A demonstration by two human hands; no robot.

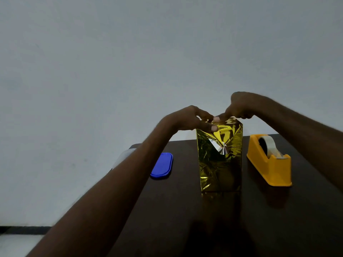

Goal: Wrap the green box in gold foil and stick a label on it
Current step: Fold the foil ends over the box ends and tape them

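Note:
The box [220, 160] stands upright on the dark table [185, 210], fully covered in crinkled gold foil; none of its green shows. A folded triangular flap with a shiny strip of tape lies on the side facing me. My left hand [189, 118] pinches the foil at the box's top left edge, thumb on the near face. My right hand [239, 106] presses its fingertips down on the foil along the top edge, right beside the left. No label is visible.
An orange tape dispenser [269, 162] with a clear tape roll stands to the right of the box. A blue oval lid [162, 166] lies to the left, with a pale translucent container [123, 157] partly hidden behind my left forearm. A plain wall rises behind the table's far edge.

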